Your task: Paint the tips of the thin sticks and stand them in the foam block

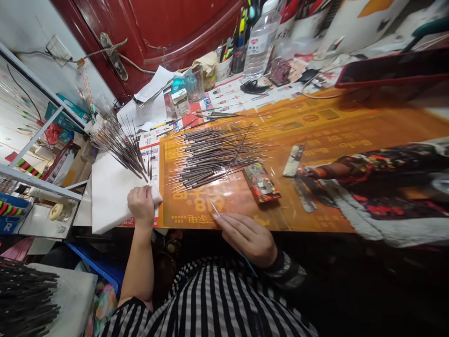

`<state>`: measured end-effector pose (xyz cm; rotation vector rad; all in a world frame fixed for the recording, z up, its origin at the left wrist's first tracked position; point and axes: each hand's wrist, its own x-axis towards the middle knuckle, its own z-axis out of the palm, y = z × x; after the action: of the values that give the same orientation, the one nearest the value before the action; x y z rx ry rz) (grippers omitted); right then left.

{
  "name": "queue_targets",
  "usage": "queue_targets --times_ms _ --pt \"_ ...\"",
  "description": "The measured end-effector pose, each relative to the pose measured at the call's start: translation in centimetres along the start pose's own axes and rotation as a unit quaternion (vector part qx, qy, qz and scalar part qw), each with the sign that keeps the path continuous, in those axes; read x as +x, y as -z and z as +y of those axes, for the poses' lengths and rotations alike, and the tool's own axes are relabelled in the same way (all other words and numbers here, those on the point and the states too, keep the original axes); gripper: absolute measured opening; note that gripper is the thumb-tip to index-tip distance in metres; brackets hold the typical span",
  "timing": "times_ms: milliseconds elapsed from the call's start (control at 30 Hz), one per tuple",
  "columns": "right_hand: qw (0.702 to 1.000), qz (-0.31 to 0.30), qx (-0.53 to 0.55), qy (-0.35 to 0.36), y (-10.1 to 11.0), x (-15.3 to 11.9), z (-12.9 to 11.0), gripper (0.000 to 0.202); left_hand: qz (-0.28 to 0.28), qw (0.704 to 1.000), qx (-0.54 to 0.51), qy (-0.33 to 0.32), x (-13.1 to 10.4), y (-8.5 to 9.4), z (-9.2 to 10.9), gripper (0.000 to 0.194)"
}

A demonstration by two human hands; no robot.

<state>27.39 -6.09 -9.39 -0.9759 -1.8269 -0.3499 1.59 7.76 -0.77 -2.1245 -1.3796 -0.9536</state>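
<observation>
My left hand (pixel 141 206) is closed at the right edge of a white foam block (pixel 112 201). Its fingertips are pressed together just below a slender dark stick (pixel 150 168); what they grip is too small to make out. Many similar dark sticks (pixel 121 147) stand in a slanting bunch on the foam. Over the table's front edge, my right hand (pixel 250 236) pinches a thin paintbrush (pixel 213 207), its pale pointed tip towards the left and its blue handle running back under the palm. Beyond it, a wide pile of dark sticks with thin ends (pixel 206 157) lies on the orange sheet.
A paint-stained block (pixel 261 182) lies right of the pile, near a flat scraper-like blade (pixel 293 160). Farther right, a paint-smeared tool (pixel 351 166) rests over a stained cloth (pixel 396 231). A water bottle (pixel 261 42) and pen cups stand behind. More dark sticks (pixel 28 299) lie lower left.
</observation>
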Motion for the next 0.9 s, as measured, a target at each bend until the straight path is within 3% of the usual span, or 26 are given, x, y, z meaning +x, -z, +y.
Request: queue_targets --times_ms 67,200,300,400,600,767,900 --pt "1.000 0.003 0.002 -0.002 0.0 0.0 0.0 0.063 -0.021 0.998 -0.030 -0.045 -0.3 0.1 1.9 0.017" --pt "1.000 0.009 0.012 -0.015 0.0 0.1 -0.1 0.064 -0.151 0.975 -0.092 -0.134 -0.2 -0.9 5.8 0.012" --pt "0.999 0.014 0.020 -0.026 0.1 0.3 -0.1 0.065 -0.230 0.961 -0.067 -0.135 0.3 -2.2 7.2 0.011" --pt "0.999 0.023 0.034 -0.036 0.3 0.7 -0.2 0.065 -0.257 0.958 -0.038 -0.120 0.7 -3.1 7.3 0.010" --pt "0.995 0.063 0.050 -0.056 1.1 1.5 0.0 0.061 -0.212 0.968 -0.052 -0.125 1.2 -3.5 6.1 0.016" --pt "0.991 0.104 0.007 -0.079 3.3 1.5 1.5 0.056 -0.112 0.977 -0.138 -0.117 1.6 -3.4 5.6 0.015" --pt "0.986 0.128 -0.051 -0.098 5.5 1.3 3.0 0.057 -0.060 0.982 -0.140 -0.110 2.0 -2.4 5.7 0.017"
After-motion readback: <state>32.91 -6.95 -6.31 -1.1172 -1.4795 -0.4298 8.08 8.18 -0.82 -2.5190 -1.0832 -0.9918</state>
